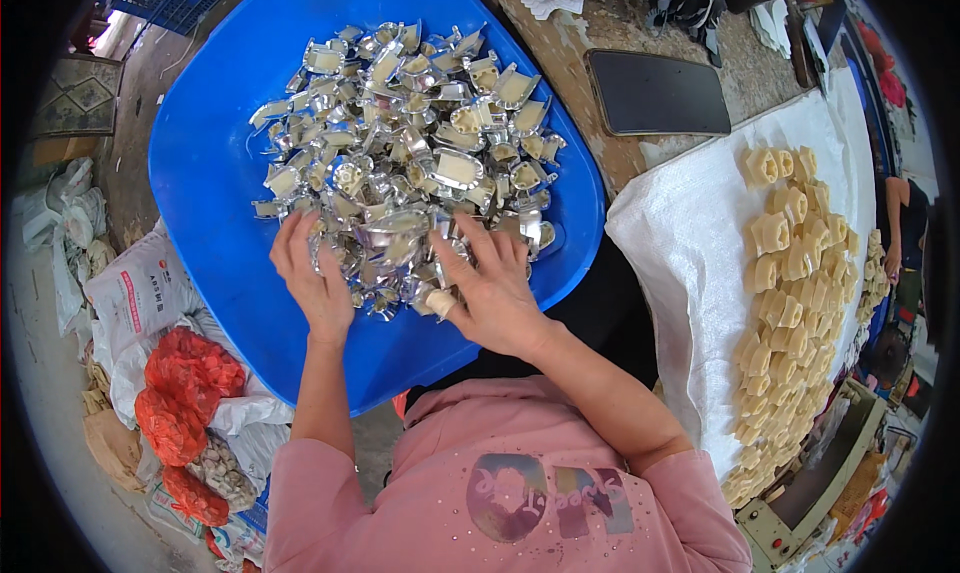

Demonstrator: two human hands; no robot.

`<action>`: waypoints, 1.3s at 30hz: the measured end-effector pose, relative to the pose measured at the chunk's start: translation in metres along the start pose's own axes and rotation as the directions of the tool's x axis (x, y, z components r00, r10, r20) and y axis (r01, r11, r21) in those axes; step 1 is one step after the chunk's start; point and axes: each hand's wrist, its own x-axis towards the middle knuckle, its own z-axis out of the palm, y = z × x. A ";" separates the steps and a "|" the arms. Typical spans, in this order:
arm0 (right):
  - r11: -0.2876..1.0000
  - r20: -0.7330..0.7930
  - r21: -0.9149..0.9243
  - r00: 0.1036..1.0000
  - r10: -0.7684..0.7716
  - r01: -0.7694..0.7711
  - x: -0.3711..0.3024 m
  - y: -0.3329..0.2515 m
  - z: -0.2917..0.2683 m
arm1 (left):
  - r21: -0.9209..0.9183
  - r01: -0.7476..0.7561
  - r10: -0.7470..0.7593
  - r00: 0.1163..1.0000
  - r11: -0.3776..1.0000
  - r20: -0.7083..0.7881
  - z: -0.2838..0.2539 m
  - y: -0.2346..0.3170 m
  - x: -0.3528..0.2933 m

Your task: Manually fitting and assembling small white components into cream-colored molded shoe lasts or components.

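Inside a blue plastic tub [205, 203], the spread left hand [322, 291] and right hand [500, 305], grip unclear, seemingly sift silver-and-cream fittings [458, 168]; lifting one calls for a pinch.

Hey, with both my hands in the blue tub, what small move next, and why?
Perhaps curl the left hand and right hand inward around a few silver-and-cream pieces, since some lie between both hands at the near side of the heap.

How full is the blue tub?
Partly full: silver pieces are heaped in the blue tub, with its bare blue surface showing around the heap.
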 end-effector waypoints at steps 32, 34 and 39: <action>0.859 -0.204 -0.456 0.966 0.155 -0.234 0.062 0.067 -0.040 | -0.167 -0.006 0.037 0.983 0.986 0.182 -0.002 -0.019 -0.044; 0.912 -0.238 -0.350 0.962 0.132 -0.212 0.056 0.074 -0.042 | -0.179 0.033 0.001 0.983 0.983 0.184 -0.002 -0.012 -0.041; 0.876 -0.294 0.456 0.903 0.314 -0.156 0.035 0.058 -0.044 | -0.090 -0.062 0.059 0.998 0.994 -0.034 -0.009 0.025 -0.025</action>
